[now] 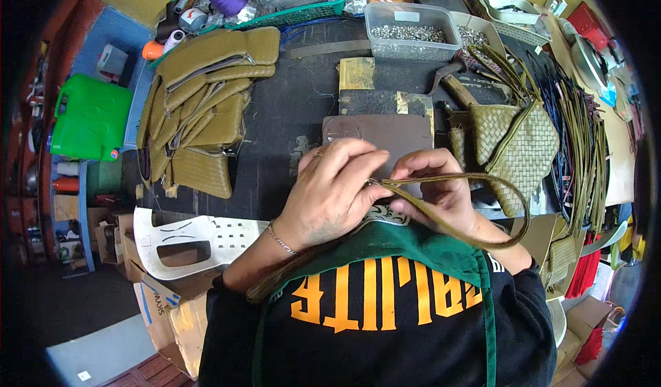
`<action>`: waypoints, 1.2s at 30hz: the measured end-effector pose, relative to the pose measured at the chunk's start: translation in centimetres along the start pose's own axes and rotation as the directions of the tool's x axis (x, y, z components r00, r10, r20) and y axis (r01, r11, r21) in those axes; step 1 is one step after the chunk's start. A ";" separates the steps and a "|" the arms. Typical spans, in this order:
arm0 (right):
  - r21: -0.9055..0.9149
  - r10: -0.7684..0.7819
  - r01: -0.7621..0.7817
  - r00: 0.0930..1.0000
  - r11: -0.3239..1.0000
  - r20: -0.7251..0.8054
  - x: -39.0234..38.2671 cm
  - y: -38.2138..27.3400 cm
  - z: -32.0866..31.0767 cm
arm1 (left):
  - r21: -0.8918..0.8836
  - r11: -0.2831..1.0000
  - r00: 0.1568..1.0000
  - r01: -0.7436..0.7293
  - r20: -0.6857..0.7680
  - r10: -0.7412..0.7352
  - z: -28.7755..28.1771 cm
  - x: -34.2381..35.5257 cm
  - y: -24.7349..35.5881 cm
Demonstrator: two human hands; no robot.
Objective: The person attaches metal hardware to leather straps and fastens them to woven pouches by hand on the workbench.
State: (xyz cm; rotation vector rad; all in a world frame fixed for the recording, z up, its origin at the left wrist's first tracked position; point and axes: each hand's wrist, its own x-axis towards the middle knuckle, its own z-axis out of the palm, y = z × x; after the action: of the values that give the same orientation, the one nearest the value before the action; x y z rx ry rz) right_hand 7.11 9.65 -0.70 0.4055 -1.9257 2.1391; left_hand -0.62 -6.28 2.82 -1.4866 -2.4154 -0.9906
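Observation:
A narrow olive strap (506,180) is between my hands, close to my chest. It loops out to the right over my right forearm, and another length hangs below my left wrist. My left hand (327,197) pinches the strap's end, where a small shiny metal piece (372,180) shows between the fingertips. My right hand (441,191) has its fingers curled around the strap just beside it. Fingers partly hide the metal piece, so its exact kind is unclear. Just beyond the hands lies a flat brown board (379,127) on the dark worktable (289,105).
Olive woven pouches (200,111) are piled at the left, and woven olive bags (513,136) lie at the right beside many hanging straps (582,132). At the back stands a clear plastic box (413,32) of small metal parts. A white plastic chair (200,242) is at lower left.

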 end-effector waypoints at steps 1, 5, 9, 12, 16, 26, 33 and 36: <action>0.060 0.031 -0.027 0.998 0.998 -0.057 -0.1 0.1 0.2 | -0.043 0.999 0.996 -0.016 0.088 0.020 0.1 -0.2 -0.4; 0.117 -0.019 0.037 0.989 0.992 -0.146 -0.2 1.0 0.5 | 0.018 0.998 0.991 -0.053 0.120 0.050 0.2 -0.1 -0.2; 0.008 -0.133 0.135 0.982 0.991 -0.132 -0.1 1.0 0.2 | -0.053 0.997 0.990 -0.057 0.125 0.063 0.5 -0.2 -0.4; -0.157 -0.164 0.156 0.985 0.975 -0.043 0.1 0.6 -0.7 | -0.027 0.995 0.992 -0.100 0.070 0.101 0.7 -0.4 -0.5; -0.231 -0.284 0.275 0.959 0.933 -0.006 0.1 1.0 -1.0 | -0.003 0.987 0.987 -0.159 0.027 0.159 0.6 -0.2 -0.1; -0.299 -0.506 0.495 0.861 0.816 0.046 0.4 1.7 -1.1 | -0.017 0.959 0.957 -0.282 -0.071 0.280 1.7 -0.3 -0.6; -0.268 -0.391 0.412 0.911 0.871 0.130 0.7 0.5 -1.9 | -0.002 0.940 0.936 -0.341 -0.086 0.340 2.3 -0.8 -1.2; -0.184 -0.297 0.377 0.888 0.908 0.352 1.8 -0.4 -3.4 | -0.019 0.935 0.934 -0.354 -0.062 0.352 1.5 -0.6 -1.1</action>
State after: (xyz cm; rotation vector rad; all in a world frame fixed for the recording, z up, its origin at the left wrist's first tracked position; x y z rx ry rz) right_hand 5.35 13.09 -0.04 1.0066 -2.0643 1.6620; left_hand -0.96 -6.13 0.88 -1.7911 -2.0001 -0.9739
